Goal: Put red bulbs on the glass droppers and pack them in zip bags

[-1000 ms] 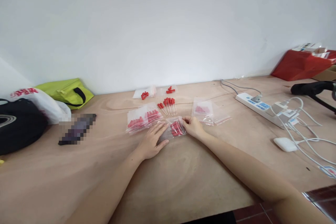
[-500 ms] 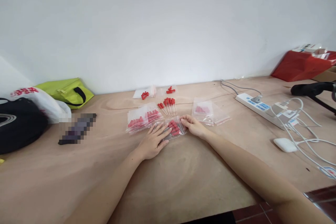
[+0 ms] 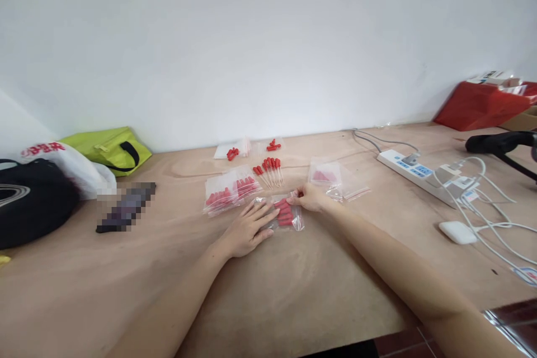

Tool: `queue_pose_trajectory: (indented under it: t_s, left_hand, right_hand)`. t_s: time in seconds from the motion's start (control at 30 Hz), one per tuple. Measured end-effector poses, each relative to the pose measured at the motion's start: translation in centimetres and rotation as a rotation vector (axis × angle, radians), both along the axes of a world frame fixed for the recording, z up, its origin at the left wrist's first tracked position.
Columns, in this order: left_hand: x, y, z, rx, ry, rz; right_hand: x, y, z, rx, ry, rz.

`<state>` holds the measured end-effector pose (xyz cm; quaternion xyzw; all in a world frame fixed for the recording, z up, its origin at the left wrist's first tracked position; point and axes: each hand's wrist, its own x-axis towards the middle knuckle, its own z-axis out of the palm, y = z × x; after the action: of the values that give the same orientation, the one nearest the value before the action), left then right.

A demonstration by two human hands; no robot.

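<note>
A clear plastic bag (image 3: 286, 213) with several red pieces inside lies flat on the wooden table. My left hand (image 3: 248, 228) rests on the bag's left part, fingers spread. At the bag's upper right corner my right hand (image 3: 309, 197) has thumb and finger pinched on its edge. Behind the bag are several red-tipped sticks (image 3: 271, 170) in a fan. Bags of red pieces (image 3: 218, 197) overlap to the left. Beyond my right hand lie more clear bags (image 3: 325, 174), with something red showing through.
Two small groups of red pieces (image 3: 273, 145) lie near the wall on bags. A power strip (image 3: 413, 170) with white cables and a white charger (image 3: 457, 232) sits right. Left are a green bag (image 3: 104, 148), black bag (image 3: 33, 201) and dark blurred object (image 3: 128, 207).
The bag of red pieces has turned and shifted slightly right. My right hand has moved a little right, its fingers still at the bag's edge. My left hand stays spread on the bag.
</note>
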<state>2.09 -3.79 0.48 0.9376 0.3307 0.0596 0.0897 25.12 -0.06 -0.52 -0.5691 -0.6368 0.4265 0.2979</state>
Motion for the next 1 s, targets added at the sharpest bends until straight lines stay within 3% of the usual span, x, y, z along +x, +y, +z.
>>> queue_pose_trajectory:
  t_s: [0.13, 0.23, 0.37, 0.5, 0.63, 0.73, 0.8, 0.9, 1.0]
  left_hand:
    - [0.0, -0.1, -0.2, -0.004, -0.001, 0.163]
    - [0.1, -0.2, -0.3, -0.013, 0.0, 0.218]
    - [0.1, -0.1, -0.3, -0.025, 0.008, 0.229]
    - [0.1, -0.1, -0.3, -0.021, 0.006, 0.236]
    - [0.0, 0.0, -0.3, -0.035, 0.002, 0.226]
    - [-0.1, 0.0, -0.3, -0.036, -0.001, 0.219]
    - [-0.1, 0.0, -0.3, -0.034, -0.002, 0.221]
    - [-0.1, -0.1, -0.4, -0.034, 0.005, 0.228]
    - [-0.1, -0.1, -0.4, -0.027, 0.014, 0.233]
  right_hand:
    - [1.8, -0.8, 0.4, -0.057, 0.228, 0.077]
    - [4.0, -1.4, 1.4, -0.147, 0.46, 0.047]
    - [6.7, -0.7, 2.8, -0.11, 0.703, -0.132]
    - [6.4, 1.4, 2.5, 0.07, 0.745, -0.344]
    - [3.9, 3.1, 0.8, 0.153, 0.456, -0.58]
    - [2.9, 3.1, -0.1, 0.129, 0.226, -0.639]
    - [3.1, 2.8, 0.0, 0.131, 0.049, -0.598]
    - [4.6, 2.1, 0.8, 0.157, -0.431, -0.547]
    - [6.5, 1.9, 1.7, 0.107, -0.752, -0.632]
